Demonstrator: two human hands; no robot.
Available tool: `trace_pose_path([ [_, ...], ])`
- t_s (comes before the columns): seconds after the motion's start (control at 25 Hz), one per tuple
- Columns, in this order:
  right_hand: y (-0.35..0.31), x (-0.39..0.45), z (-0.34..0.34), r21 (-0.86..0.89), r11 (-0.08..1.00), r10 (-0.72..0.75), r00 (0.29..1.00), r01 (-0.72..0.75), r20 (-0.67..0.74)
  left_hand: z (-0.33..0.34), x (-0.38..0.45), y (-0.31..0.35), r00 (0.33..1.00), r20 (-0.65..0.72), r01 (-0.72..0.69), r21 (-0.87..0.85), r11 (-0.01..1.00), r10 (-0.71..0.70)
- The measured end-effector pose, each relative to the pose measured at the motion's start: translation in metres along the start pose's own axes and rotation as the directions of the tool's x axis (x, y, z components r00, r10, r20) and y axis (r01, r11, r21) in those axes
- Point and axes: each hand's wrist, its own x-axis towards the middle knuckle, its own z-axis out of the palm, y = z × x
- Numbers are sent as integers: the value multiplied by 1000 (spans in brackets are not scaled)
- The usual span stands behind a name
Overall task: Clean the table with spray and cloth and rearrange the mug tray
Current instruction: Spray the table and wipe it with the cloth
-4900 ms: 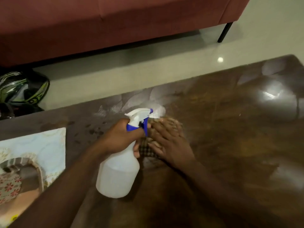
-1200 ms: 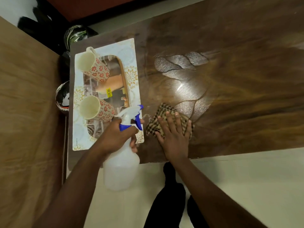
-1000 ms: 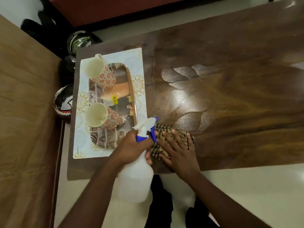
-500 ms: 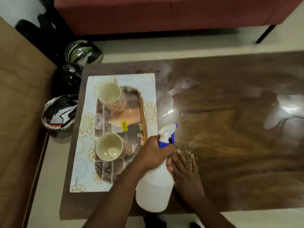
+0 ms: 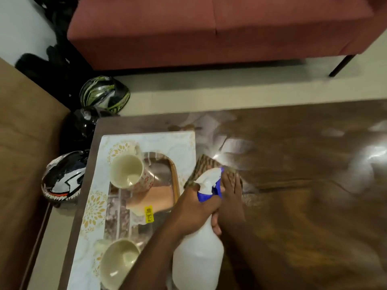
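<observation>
We wipe: right hand, fingers flat, presses cloth on table beside tray. Left hand grips spray bottle. Wet streaks remain; mugs not yet rearranged.

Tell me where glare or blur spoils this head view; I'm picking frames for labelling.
Head view: ceiling light glares off the wet table, brightest just beyond the cloth and at the right edge; the right side of the tabletop is streaked with motion blur; the right hand and cloth are soft; the spray bottle and mugs stay fairly sharp; wide-angle bending shows at the sofa.
</observation>
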Motion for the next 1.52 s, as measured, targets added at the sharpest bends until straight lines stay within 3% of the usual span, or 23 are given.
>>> trace_pose_path([
  [0.08, 3, -14, -17, -37, 995, -94, 995, 94, -13, -4, 9, 18, 999, -37, 1, 29, 1000, 0],
  [0.12, 7, -1, -19, -38, 994, -101, 994, 103, 49, -6, 15, 27, 999, -40, -5, 26, 1000, 6],
  [0.24, 21, 96, -4, 21, 995, -101, 990, 99, 103, -14, 32, 48, 1000, 0, -2, -43, 999, 2],
  [0.4, 27, 216, 11, -78, 997, -3, 988, 15, 151, -30, 62, 56, 1000, -24, 19, -50, 999, -20],
  [0.48, 42, 234, 12, -46, 992, 120, 990, -117, 77, -36, 73, 54, 998, -29, 47, -85, 995, -50],
  [0.56, 40, 224, 11, 0, 969, 248, 969, -248, 14, -42, 75, 52, 997, -30, 65, -113, 991, -69],
  [0.64, 22, 200, 5, 14, 973, 230, 973, -230, 22, -45, 75, 52, 997, -49, 59, -117, 991, -65],
  [0.68, 16, 185, 3, -1, 994, 107, 992, -107, 72, -47, 76, 54, 996, -66, 54, -104, 993, -61],
  [0.76, 31, 161, -1, -85, 972, -196, 956, 218, 218, -54, 81, 56, 995, -88, 48, -68, 997, -54],
  [0.8, 46, 165, -5, -118, 957, -236, 947, 266, 218, -56, 81, 57, 994, -91, 50, -67, 996, -56],
  [0.84, 59, 178, -6, -130, 976, -153, 975, 175, 163, -58, 81, 58, 994, -88, 52, -78, 996, -59],
  [0.88, 63, 191, -6, -94, 996, 15, 997, -8, 81, -60, 79, 60, 995, -82, 50, -87, 995, -58],
  [0.96, 43, 210, -3, -18, 965, 263, 962, -262, 70, -61, 78, 63, 995, -85, 41, -85, 996, -49],
  [1.0, 27, 213, 2, -33, 974, 227, 968, -224, 109, -62, 79, 64, 994, -99, 35, -83, 996, -44],
  [1.12, 34, 182, -2, -52, 979, -181, 963, 195, 199, -59, 78, 60, 992, -120, 32, -43, 999, -37],
  [1.16, 53, 172, -9, -49, 975, -203, 962, 216, 184, -57, 74, 58, 993, -110, 28, -37, 999, -32],
  [1.28, 65, 127, -21, -45, 994, 106, 989, -101, 108, -53, 59, 54, 996, -89, -4, -91, 996, -4],
  [1.32, 53, 98, -19, -43, 995, 97, 988, -93, 123, -51, 54, 55, 996, -91, -10, -107, 994, 0],
  [1.36, 40, 61, -15, -58, 996, -66, 990, 73, 126, -48, 51, 55, 996, -95, -11, -113, 994, 0],
  [1.44, 46, -2, -22, -56, 920, -374, 911, 389, 175, -42, 43, 53, 996, -87, -10, -108, 994, 1],
  [1.48, 58, -22, -30, -55, 916, -380, 904, 397, 197, -38, 35, 51, 997, -75, -4, -108, 994, -4],
  [1.52, 65, -38, -36, -77, 962, -245, 953, 262, 181, -33, 26, 48, 998, -66, 0, -112, 994, -8],
])
